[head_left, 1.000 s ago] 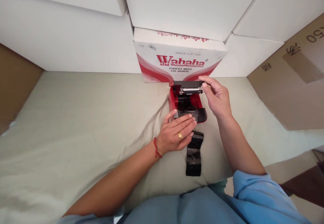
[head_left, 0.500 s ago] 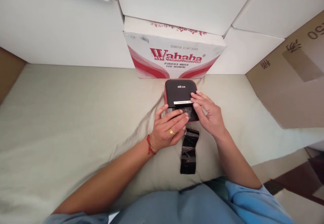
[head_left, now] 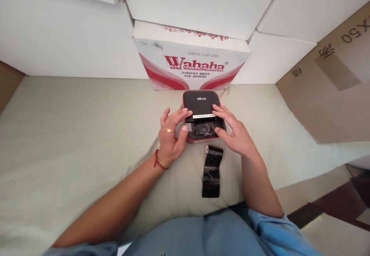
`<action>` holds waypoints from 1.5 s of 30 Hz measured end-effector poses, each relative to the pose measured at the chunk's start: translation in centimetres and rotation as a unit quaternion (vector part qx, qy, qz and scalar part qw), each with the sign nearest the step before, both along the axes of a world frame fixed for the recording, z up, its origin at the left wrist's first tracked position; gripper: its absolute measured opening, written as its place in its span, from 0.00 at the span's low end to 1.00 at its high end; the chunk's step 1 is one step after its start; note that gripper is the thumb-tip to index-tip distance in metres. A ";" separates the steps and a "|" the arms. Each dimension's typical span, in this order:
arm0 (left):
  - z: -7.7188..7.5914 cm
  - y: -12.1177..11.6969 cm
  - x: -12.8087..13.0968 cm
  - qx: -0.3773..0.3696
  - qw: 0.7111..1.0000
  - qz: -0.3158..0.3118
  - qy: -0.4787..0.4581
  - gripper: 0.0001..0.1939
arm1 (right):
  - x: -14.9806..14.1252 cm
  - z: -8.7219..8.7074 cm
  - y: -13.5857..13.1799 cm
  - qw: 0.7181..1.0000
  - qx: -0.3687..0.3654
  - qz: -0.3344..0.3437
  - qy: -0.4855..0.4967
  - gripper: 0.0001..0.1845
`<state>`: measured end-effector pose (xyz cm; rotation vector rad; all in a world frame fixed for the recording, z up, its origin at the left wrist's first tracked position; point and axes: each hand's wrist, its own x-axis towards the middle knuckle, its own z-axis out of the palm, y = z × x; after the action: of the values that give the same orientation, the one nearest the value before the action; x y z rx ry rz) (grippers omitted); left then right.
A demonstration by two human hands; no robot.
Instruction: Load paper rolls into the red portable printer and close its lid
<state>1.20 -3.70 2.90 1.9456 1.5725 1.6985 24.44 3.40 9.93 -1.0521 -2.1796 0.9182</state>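
On my feed, pale green cloth (head_left: 83, 128) is carrying the black-and-red device (head_left: 201, 107); beyond it the Wahaha box (head_left: 193, 79) is standing, on its near side a black strip (head_left: 211, 181) is lying.

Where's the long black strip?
In the head view, the black strip lies on the pale cloth, right of centre, just below the red-and-black device and left of the right forearm.

Black-and-red device (head_left: 201, 107) — fingers (head_left: 214, 112) of both hands at its lid.
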 end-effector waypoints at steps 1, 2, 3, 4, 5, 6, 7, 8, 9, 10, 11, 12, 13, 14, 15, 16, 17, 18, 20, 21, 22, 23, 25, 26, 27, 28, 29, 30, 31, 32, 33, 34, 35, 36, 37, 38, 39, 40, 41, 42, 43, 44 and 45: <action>0.2 0.1 -0.2 -0.008 1.000 -0.003 -0.005 0.23 | 0.0 0.0 0.0 1.000 -0.001 0.000 0.002 0.27; 0.3 0.2 -0.4 -0.010 1.000 -0.007 -0.006 0.23 | 0.0 0.0 0.0 1.000 0.000 -0.001 0.003 0.27; 0.4 0.3 -0.4 -0.008 1.000 -0.008 -0.004 0.22 | 0.0 0.0 0.0 1.000 0.000 -0.003 0.005 0.27; 0.5 0.3 -0.5 -0.006 1.000 -0.007 -0.003 0.22 | 0.1 0.0 0.0 1.000 0.001 -0.004 0.007 0.26; 0.6 0.3 -0.5 -0.006 1.000 -0.004 -0.003 0.22 | 0.1 0.0 0.0 1.000 0.002 -0.005 0.011 0.26; 0.6 0.3 -0.5 -0.005 1.000 -0.001 -0.003 0.21 | 0.1 0.0 0.0 1.000 0.001 -0.005 0.015 0.25; 0.7 0.2 -0.5 -0.006 1.000 0.000 0.000 0.21 | 0.1 0.0 0.0 1.000 -0.002 -0.006 0.020 0.23; 0.7 0.1 -0.4 -0.009 1.000 0.000 0.007 0.21 | 0.1 0.0 -0.1 1.000 -0.008 -0.007 0.027 0.21; 0.8 0.1 -0.5 -0.012 1.000 -0.002 0.016 0.21 | 0.0 0.0 -0.1 0.999 -0.017 -0.012 0.036 0.18; 0.9 0.1 -0.5 -0.016 0.999 -0.005 0.027 0.22 | -0.1 0.0 -0.1 0.998 -0.027 -0.023 0.046 0.15; 1.0 0.1 -0.6 -0.020 0.999 -0.008 0.037 0.22 | -0.4 0.0 -0.1 0.997 -0.036 -0.040 0.058 0.14; 1.1 0.1 -0.7 -0.023 0.999 -0.011 0.045 0.22 | -0.7 0.0 -0.1 0.995 -0.043 -0.063 0.071 0.15; 1.2 0.2 -0.8 -0.025 0.998 -0.013 0.048 0.22 | -1.1 0.1 -0.1 0.991 -0.044 -0.090 0.084 0.18; 1.3 0.3 -0.9 -0.026 0.998 -0.015 0.049 0.22 | -1.5 0.1 -0.1 0.988 -0.040 -0.116 0.093 0.22; 1.5 0.3 -1.0 -0.029 0.998 -0.017 0.046 0.21 | -2.0 0.2 -0.2 0.986 -0.033 -0.135 0.096 0.24; 1.6 0.4 -1.2 -0.036 0.998 -0.021 0.040 0.21 | -2.4 0.2 -0.3 0.985 -0.023 -0.146 0.092 0.24; 1.8 0.5 -1.3 -0.047 0.998 -0.026 0.029 0.20 | -2.7 0.3 -0.4 0.986 -0.011 -0.149 0.080 0.22; 1.9 0.5 -1.5 -0.063 0.997 -0.034 0.014 0.19 | -2.9 0.3 -0.6 0.987 0.000 -0.146 0.062 0.19; 1.9 0.7 -1.7 -0.096 0.993 -0.058 -0.038 0.20 | -3.0 0.3 -1.2 0.991 0.018 -0.128 0.025 0.13; 1.8 0.8 -1.8 -0.107 0.989 -0.074 -0.072 0.22 | -2.9 0.2 -1.5 0.993 0.022 -0.119 0.010 0.13; 1.6 1.0 -1.8 -0.112 0.984 -0.089 -0.105 0.24 | -2.7 0.2 -1.8 0.993 0.021 -0.112 0.001 0.14; 1.3 1.3 -1.8 -0.111 0.980 -0.100 -0.134 0.27 | -2.5 0.1 -2.1 0.994 0.016 -0.104 -0.003 0.15; 0.3 1.9 -1.8 -0.104 0.973 -0.109 -0.177 0.34 | -2.0 -0.1 -2.8 0.996 -0.005 -0.093 0.004 0.16; -0.3 2.3 -1.7 -0.106 0.970 -0.106 -0.193 0.37 | -1.8 -0.2 -3.1 0.996 -0.015 -0.090 0.012 0.16; -0.9 2.7 -1.6 -0.116 0.965 -0.105 -0.212 0.41 | -1.6 -0.3 -3.4 0.995 -0.024 -0.090 0.021 0.15; -1.5 3.0 -1.5 -0.134 0.957 -0.108 -0.232 0.45 | -1.5 -0.4 -3.7 0.995 -0.030 -0.092 0.028 0.15; -2.1 3.3 -1.5 -0.149 0.949 -0.113 -0.254 0.47 | -1.3 -0.5 -3.9 0.994 -0.034 -0.098 0.034 0.15; -2.6 3.6 -1.4 -0.158 0.942 -0.118 -0.272 0.49 | -1.2 -0.6 -4.2 0.993 -0.033 -0.107 0.039 0.14; -2.9 3.7 -1.4 -0.165 0.936 -0.124 -0.285 0.51 | -1.0 -0.8 -4.4 0.992 -0.030 -0.116 0.042 0.14; -3.2 3.8 -1.4 -0.167 0.932 -0.131 -0.292 0.52 | -0.9 -0.9 -4.5 0.991 -0.022 -0.124 0.045 0.13; -3.4 3.8 -1.4 -0.166 0.931 -0.138 -0.294 0.54 | -0.7 -1.1 -4.7 0.990 -0.011 -0.129 0.046 0.12; -3.5 3.8 -1.4 -0.163 0.932 -0.144 -0.291 0.55 | -0.6 -1.2 -4.8 0.990 0.002 -0.132 0.044 0.12; -3.5 3.8 -1.4 -0.160 0.933 -0.148 -0.287 0.55 | -0.4 -1.3 -4.9 0.990 0.017 -0.134 0.040 0.12; -3.5 3.8 -1.4 -0.157 0.934 -0.150 -0.283 0.56 | -0.3 -1.4 -5.0 0.990 0.034 -0.134 0.035 0.13; -3.6 3.7 -1.4 -0.154 0.935 -0.152 -0.281 0.55 | -0.3 -1.5 -5.1 0.989 0.056 -0.136 0.029 0.14; -3.6 3.7 -1.3 -0.151 0.935 -0.155 -0.280 0.55 | -0.2 -1.5 -5.3 0.987 0.083 -0.138 0.020 0.15; -3.7 3.7 -1.2 -0.150 0.935 -0.159 -0.279 0.53 | -0.2 -1.4 -5.4 0.983 0.115 -0.142 0.011 0.16; -3.8 3.7 -1.2 -0.148 0.935 -0.167 -0.277 0.53 | -0.3 -1.3 -5.5 0.978 0.148 -0.145 0.003 0.17; -3.9 3.7 -1.1 -0.145 0.934 -0.176 -0.275 0.52 | -0.3 -1.1 -5.6 0.973 0.178 -0.144 -0.004 0.17; -4.1 3.7 -1.0 -0.142 0.933 -0.186 -0.273 0.51 | -0.4 -0.8 -5.5 0.970 0.200 -0.136 -0.007 0.17; -4.3 3.7 -0.9 -0.138 0.933 -0.194 -0.271 0.50 | -0.4 -0.5 -5.3 0.970 0.210 -0.118 -0.006 0.17; -4.5 3.6 -0.8 -0.133 0.933 -0.200 -0.268 0.50 | -0.4 -0.1 -5.0 0.974 0.207 -0.091 0.000 0.17; -4.7 3.6 -0.7 -0.128 0.934 -0.202 -0.265 0.49 | -0.5 0.4 -4.4 0.980 0.190 -0.059 0.008 0.16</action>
<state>0.53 -0.08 -1.83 1.3963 1.0463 1.5648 23.96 -0.99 10.30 -0.9672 -2.1399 0.4302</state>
